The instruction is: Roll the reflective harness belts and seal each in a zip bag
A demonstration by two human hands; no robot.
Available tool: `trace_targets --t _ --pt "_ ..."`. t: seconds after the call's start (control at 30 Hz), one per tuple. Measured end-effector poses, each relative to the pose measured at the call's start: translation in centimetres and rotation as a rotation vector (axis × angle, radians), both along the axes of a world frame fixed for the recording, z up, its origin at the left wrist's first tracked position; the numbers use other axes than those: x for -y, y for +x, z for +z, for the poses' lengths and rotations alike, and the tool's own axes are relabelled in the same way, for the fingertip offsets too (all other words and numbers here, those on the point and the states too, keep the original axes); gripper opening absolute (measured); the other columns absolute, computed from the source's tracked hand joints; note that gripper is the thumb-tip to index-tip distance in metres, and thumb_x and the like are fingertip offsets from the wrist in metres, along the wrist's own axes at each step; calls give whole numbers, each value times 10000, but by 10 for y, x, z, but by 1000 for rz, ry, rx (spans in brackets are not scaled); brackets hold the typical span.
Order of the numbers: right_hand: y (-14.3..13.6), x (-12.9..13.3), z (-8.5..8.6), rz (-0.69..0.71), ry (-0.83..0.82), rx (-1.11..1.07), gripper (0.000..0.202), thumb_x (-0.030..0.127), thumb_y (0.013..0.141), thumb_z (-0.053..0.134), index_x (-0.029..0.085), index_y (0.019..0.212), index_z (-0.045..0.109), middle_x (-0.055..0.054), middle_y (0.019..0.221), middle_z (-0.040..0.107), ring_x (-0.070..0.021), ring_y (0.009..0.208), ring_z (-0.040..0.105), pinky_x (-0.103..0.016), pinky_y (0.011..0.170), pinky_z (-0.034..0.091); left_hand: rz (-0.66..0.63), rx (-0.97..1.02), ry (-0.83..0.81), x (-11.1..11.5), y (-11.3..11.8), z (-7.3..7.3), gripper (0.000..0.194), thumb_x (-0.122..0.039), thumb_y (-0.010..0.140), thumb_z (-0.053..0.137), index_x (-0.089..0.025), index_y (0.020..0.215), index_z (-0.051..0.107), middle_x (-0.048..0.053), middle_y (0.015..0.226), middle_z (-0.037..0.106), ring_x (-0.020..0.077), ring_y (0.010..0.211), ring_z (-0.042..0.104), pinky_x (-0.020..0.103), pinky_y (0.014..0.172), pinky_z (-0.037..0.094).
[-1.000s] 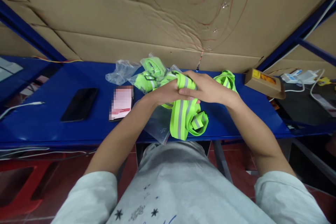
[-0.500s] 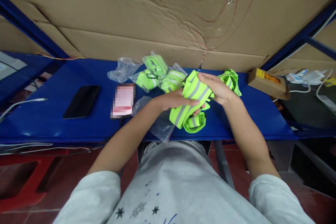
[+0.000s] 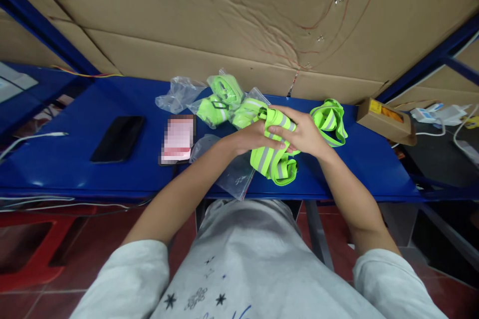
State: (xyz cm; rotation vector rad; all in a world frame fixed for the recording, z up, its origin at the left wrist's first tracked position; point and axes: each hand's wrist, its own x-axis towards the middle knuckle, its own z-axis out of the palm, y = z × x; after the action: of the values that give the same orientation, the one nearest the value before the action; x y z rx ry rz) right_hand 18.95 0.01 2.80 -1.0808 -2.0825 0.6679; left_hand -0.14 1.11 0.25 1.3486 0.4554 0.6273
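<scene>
A neon green strap with grey reflective stripes (image 3: 266,158) is bunched and folded between my two hands above the table's front part. My left hand (image 3: 250,138) grips it from the left, with the thumb lying across the front. From the right, my right hand (image 3: 301,129) closes over the upper folds. A looped end of the strap hangs below my fingers. Just behind my left hand lie several bagged green straps (image 3: 224,90) in clear plastic. Another loose green strap (image 3: 329,120) lies coiled to the right of my right hand.
A clear plastic bag (image 3: 235,179) lies under my left forearm, and a crumpled one (image 3: 177,93) lies at the back. Left are a black phone (image 3: 119,138) and a blurred pink item (image 3: 177,138). An open cardboard box (image 3: 385,118) stands right on the blue table (image 3: 355,174).
My right hand has come round the front of the strap, its thumb now over the folds. The held bundle looks more tightly gathered. The view has shifted slightly.
</scene>
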Motion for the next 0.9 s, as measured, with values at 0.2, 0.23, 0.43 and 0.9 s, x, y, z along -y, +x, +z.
trace_targets --t 0.2,0.23,0.43,0.9 --pt "17 -4 16 -177 96 -238 463 654 877 743 229 1047 817 -46 997 815 -292 951 778 -443 855 634 -108 -70 -104 8 -1 8 429 -293 716 942 -111 1066 775 161 1053 819 288 952 800 410 880 652" --pt "21 -4 19 -193 17 -290 470 678 876 733 221 949 817 -46 893 803 -284 873 778 -433 793 640 -91 -89 -90 9 -1 9 426 -316 724 940 -108 1056 772 158 1031 819 282 918 800 395 839 656" --pt "22 -8 18 -30 -581 -401 599 800 866 647 227 968 788 -81 859 799 -263 754 760 -433 680 640 -145 -155 3 14 -2 18 409 -362 773 908 -112 1064 767 160 1041 816 281 914 801 380 810 666" --pt "11 -1 7 155 -244 42 629 681 830 772 237 1269 703 14 783 727 -180 629 663 -313 604 542 -39 -26 40 8 -2 11 379 -306 761 910 -108 1051 766 144 1007 822 270 933 805 420 907 649"
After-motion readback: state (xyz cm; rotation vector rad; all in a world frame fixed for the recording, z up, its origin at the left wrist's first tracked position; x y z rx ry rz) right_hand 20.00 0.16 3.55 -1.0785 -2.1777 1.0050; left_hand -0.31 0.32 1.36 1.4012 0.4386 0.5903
